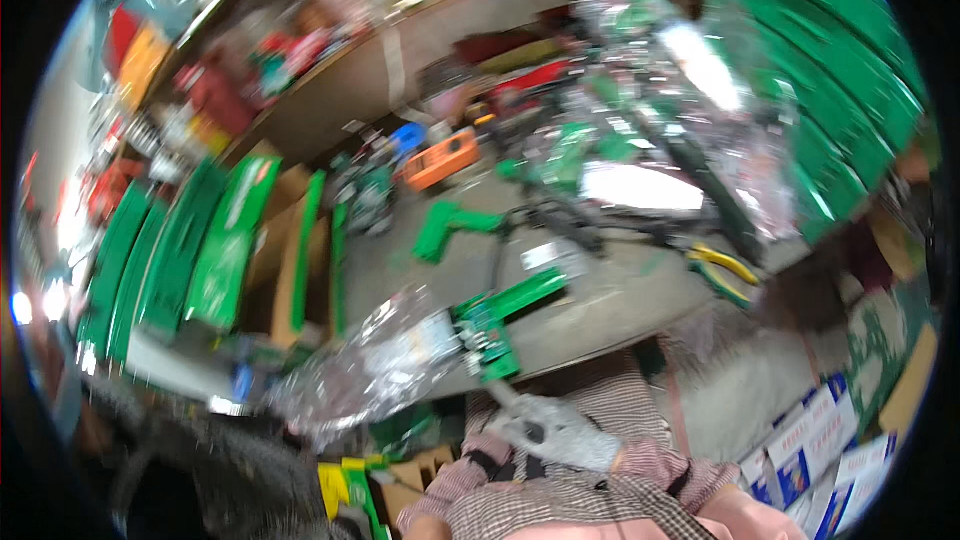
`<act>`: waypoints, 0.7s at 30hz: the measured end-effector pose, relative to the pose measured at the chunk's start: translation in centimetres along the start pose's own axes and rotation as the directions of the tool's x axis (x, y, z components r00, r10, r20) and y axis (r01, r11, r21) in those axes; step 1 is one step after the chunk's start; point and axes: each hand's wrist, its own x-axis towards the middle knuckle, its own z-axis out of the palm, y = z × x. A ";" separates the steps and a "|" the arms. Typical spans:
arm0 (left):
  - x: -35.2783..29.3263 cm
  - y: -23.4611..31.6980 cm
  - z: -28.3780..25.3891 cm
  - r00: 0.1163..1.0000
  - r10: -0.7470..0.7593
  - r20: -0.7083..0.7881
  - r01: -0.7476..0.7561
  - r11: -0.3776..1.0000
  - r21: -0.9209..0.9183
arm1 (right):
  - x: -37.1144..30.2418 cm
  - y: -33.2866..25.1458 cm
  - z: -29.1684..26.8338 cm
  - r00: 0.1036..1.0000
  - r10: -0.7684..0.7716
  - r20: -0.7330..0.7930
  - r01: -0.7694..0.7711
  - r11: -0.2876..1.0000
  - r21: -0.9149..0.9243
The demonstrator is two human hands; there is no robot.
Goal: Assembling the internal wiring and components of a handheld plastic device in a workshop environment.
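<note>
My right hand [565, 432], in a pale grey glove, is in front of my waist, just below the table's near edge. My left hand [500, 428] meets it there, mostly covered, at the end of a pink striped sleeve. Blur smears the fingers of both, so I cannot make out what they hold, if anything. Nearest to them, at the table edge, lies a green piece like a circuit board [485, 340]. A long green strip [530, 293] extends from it. Beside it on the left, a crinkled clear plastic bag [370, 370] hangs over the edge.
On the grey table [610, 305] are an angled green piece [450, 228], an orange block [442, 160] and yellow-and-green-handled pliers [725, 275]. Plastic-wrapped items pile up [640, 130] at the back right. Green boxes [235, 240] stand left; green bins [820, 50] rise right. White-and-blue cartons [810, 445] sit lower right.
</note>
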 end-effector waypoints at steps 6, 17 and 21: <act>-1.3 -1.1 2.0 0.998 -0.064 0.017 0.064 0.997 -0.042 | 1.0 -2.9 -0.9 0.984 0.064 0.164 -0.074 0.996 0.055; -3.7 -1.7 3.0 0.975 -0.155 0.157 0.137 0.983 0.122 | 0.3 -1.8 0.4 0.989 -0.060 0.135 0.044 0.992 0.114; -5.1 -1.5 2.5 0.955 -0.204 0.215 0.161 0.966 0.201 | -0.2 -1.2 0.9 0.951 -0.003 0.308 -0.035 0.992 0.118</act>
